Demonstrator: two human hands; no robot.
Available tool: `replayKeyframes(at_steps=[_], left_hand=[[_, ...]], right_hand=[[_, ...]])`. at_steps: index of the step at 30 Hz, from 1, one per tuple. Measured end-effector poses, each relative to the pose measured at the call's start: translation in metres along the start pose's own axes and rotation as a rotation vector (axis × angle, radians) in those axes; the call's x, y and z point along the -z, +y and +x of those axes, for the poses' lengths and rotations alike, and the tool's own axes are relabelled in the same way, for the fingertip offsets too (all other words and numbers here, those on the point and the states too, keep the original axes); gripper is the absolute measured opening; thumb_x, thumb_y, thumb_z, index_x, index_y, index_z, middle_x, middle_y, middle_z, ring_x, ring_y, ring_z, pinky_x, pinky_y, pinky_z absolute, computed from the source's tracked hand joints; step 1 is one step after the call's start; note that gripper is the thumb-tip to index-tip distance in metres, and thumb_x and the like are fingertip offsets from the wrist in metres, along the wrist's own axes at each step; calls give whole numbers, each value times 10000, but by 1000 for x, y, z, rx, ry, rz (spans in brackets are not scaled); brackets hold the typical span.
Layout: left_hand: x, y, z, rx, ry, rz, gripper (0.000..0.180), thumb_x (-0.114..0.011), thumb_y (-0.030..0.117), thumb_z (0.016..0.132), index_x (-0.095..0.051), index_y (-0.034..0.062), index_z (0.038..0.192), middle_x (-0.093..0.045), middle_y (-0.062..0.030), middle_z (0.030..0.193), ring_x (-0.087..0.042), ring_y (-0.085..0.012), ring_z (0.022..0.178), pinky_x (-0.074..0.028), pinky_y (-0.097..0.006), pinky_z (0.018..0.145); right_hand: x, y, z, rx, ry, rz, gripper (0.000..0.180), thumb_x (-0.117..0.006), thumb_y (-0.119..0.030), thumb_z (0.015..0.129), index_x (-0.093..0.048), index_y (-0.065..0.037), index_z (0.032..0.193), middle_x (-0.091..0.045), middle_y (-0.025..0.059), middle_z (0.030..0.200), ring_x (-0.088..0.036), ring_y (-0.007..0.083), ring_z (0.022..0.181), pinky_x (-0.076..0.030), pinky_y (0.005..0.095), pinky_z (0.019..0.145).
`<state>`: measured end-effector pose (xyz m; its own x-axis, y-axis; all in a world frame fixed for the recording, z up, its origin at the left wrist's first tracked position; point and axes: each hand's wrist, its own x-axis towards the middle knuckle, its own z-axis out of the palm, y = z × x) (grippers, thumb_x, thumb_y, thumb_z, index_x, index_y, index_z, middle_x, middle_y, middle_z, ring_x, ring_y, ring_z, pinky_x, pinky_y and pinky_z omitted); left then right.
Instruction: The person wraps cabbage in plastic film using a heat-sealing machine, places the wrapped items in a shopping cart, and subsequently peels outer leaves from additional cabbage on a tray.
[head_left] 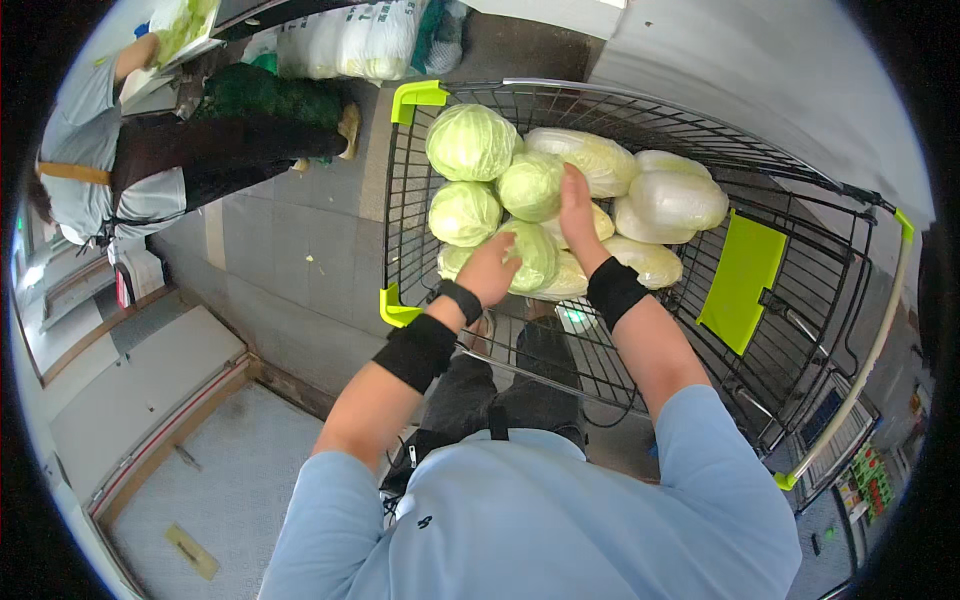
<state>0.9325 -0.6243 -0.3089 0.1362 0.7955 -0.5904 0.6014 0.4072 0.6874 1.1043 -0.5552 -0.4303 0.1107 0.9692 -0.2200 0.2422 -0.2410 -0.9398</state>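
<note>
Round green cabbages, each in clear wrap, fill the left part of a black wire shopping cart point(420, 165) in front of me. My left hand point(488, 270) rests against the near cabbage point(530, 256), its fingers apart and slightly bent. Upright beside the middle cabbage point(530, 187), my right hand point(576, 208) has its fingers stretched out, the palm turned toward that cabbage. Long napa cabbages lie to the right of the round ones, among them a pale one point(680, 200), one at the back point(590, 160) and a yellowish one point(645, 262). Black bands wrap both wrists.
A lime-green seat flap point(743, 280) hangs inside the cart, whose push handle point(850, 360) is at right. Another person point(130, 170) stands at upper left by a counter with leafy greens. White bags point(350, 42) sit behind; a grey wall point(760, 70) runs along the far side.
</note>
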Motion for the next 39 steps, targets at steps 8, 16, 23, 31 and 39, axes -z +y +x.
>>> replayKeyframes(at_steps=[8,16,23,31,39], left_hand=[[34,25,-90,62,-256,-163,356,-517,114,972,-489,2,1309,-619,-104,1200,-588,-164,1086,-474,-304,941],[119,39,-169,23,-267,-291,376,-515,95,982,-467,5,1344,-574,-108,1281,-541,-185,1188,-427,-319,1022],[210,-1,-245,-137,-302,-209,378,-561,175,967,-506,10,1302,-607,-119,1237,-574,-214,1143,-452,-342,983],[333,-110,-329,-240,-176,-166,413,-570,190,963,-497,-6,1319,-589,-139,1275,-562,-221,1190,-438,-338,1010],[455,-193,-356,-218,17,-378,363,-539,140,987,-491,12,1324,-590,-106,1274,-554,-181,1164,-444,-323,988]], right_hand=[[20,-21,18,-284,-244,281,610,-317,-440,1033,-284,-57,1506,-272,126,1567,-231,255,1449,-182,332,1166],[93,-1,-4,-579,-289,-153,555,-491,-406,955,-514,9,1323,-609,172,1240,-614,271,1028,-491,369,869],[93,-67,-60,-232,-748,-721,479,-514,-423,910,-666,13,783,-666,168,732,-615,283,634,-488,407,613],[-39,-183,-182,-40,-488,-868,452,-526,-452,901,-687,-69,1081,-685,213,1021,-646,390,940,-508,462,823],[-158,-238,-230,-140,-662,-1037,539,-597,-489,845,-630,-103,1219,-683,198,1066,-643,367,998,-501,448,852]])
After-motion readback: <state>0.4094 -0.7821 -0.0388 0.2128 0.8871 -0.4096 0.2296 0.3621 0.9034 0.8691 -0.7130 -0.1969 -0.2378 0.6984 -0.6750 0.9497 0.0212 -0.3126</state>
